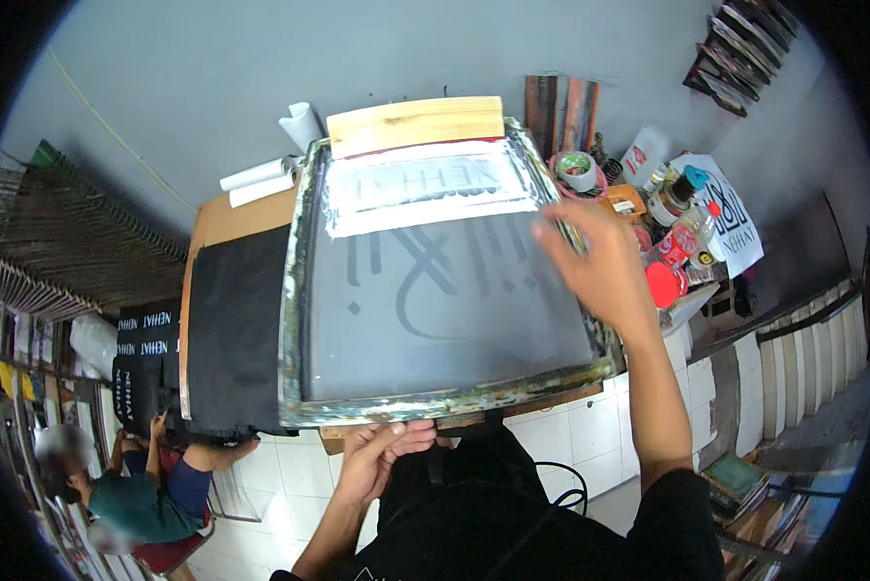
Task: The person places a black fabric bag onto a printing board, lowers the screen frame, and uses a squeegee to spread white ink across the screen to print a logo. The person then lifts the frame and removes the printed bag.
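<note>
A screen-printing frame (435, 407) with a paint-stained rim lies in front of me. Its grey mesh (435, 353) bears dark curved lettering. White ink (396, 218) covers a band at the far end, and a squeegee with a pale wooden handle (415, 123) rests there. My right hand (599, 261) hovers over the frame's right side, fingers loosely bent and apart, holding nothing visible. Just below the near rim is my left hand (381, 455), fingers stretched to the right. Whether it touches the frame I cannot tell.
Black fabric (236, 329) lies on a board at left, near white paper rolls (260, 184). Right of the frame stand a tape roll (577, 171), bottles (677, 242) and a printed sheet (730, 218). A seated person (149, 499) handles black printed fabric at lower left.
</note>
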### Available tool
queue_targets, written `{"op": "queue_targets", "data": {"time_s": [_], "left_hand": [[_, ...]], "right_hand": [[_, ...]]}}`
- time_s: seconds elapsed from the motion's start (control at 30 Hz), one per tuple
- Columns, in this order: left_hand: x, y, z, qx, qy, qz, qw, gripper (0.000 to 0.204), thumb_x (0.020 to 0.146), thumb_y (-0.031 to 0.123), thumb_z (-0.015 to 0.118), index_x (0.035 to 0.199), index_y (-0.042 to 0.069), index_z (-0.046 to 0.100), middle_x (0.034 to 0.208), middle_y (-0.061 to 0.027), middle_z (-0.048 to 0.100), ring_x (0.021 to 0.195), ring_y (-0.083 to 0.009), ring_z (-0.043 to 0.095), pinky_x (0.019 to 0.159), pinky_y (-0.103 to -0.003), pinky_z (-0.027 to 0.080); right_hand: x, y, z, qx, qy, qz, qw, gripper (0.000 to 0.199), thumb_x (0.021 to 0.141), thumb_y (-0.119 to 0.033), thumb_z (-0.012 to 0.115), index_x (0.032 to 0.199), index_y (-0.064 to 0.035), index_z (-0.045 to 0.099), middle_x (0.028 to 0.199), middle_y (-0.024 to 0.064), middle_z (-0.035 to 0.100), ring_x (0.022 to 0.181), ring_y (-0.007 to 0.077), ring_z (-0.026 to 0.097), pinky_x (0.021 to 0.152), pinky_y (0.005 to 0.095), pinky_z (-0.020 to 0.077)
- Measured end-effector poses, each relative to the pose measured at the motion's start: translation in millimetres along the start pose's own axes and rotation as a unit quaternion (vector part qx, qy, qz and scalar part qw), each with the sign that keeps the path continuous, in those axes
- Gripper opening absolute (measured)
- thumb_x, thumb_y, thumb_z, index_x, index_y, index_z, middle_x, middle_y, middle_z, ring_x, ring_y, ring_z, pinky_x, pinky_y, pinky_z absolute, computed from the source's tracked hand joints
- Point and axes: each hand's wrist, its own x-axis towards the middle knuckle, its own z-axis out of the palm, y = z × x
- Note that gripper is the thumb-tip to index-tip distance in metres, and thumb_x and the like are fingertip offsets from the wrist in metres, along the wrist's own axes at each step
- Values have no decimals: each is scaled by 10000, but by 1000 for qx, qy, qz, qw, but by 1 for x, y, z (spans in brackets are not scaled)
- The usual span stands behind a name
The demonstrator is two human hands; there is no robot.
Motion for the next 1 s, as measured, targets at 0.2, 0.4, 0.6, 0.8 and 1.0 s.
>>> {"op": "queue_targets", "data": {"time_s": [0.2,0.4,0.6,0.8,1.0], "left_hand": [[10,-38,-15,-245,113,-130,954,246,1040,146,502,1087,-87,564,1306,-386,577,1321,-442,558,1135,-545,462],[7,-29,4,-167,191,-132,958,388,1080,253,500,1174,-119,551,1253,-337,635,1208,-431,641,1066,-514,526],[10,-28,-9,-8,159,-153,975,529,1054,348,552,1204,-159,560,1109,-323,700,981,-378,735,871,-448,602],[16,-17,-29,73,94,-197,973,538,1047,378,553,1171,-140,628,976,-279,740,744,-271,712,721,-352,574],[21,-13,-43,142,37,-216,965,556,1054,414,528,1154,-117,660,904,-234,752,674,-201,677,646,-307,528]], "right_hand": [[155,113,130,-105,-61,-19,992,612,875,-320,757,1358,10,576,1360,257,605,1268,418,570,1058,479,457],[244,145,218,-293,-117,-78,946,704,816,-366,811,1381,-33,557,1384,210,595,1253,393,586,1024,492,480],[200,138,204,-176,-161,-184,954,357,819,-314,794,999,-36,660,978,126,660,993,345,658,825,480,530],[95,101,157,-138,-127,-208,960,238,779,-166,753,941,-75,604,905,77,632,895,288,640,732,435,542],[46,91,162,-152,-115,-219,957,267,733,-95,743,937,-64,575,898,85,604,862,292,621,706,425,525]]}}
